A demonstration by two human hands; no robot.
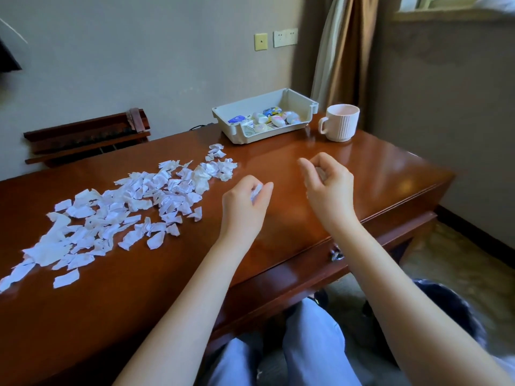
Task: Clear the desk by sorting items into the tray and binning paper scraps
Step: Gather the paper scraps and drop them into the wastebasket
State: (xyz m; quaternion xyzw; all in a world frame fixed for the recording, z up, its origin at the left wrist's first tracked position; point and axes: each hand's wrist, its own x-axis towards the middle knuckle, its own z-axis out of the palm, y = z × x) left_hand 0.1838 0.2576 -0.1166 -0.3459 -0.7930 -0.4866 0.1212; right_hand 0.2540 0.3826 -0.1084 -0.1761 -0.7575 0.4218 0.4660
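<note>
Several torn white paper scraps (117, 215) lie spread across the left half of the brown wooden desk (292, 218). My left hand (246, 201) hovers just right of the pile, fingers curled around a few white scraps. My right hand (328, 185) is raised over the middle of the desk, fingers pinched on a small bit of white paper. A grey plastic tray (231, 118) stands at the back of the desk and holds several small items, among them a toy car (271, 110) and small packets.
A pink ribbed mug (341, 122) stands right of the tray. The desk's right edge and front edge with a drawer handle (335, 254) are close. A dark object (446, 310) sits on the floor at my right. Curtain and wall lie behind.
</note>
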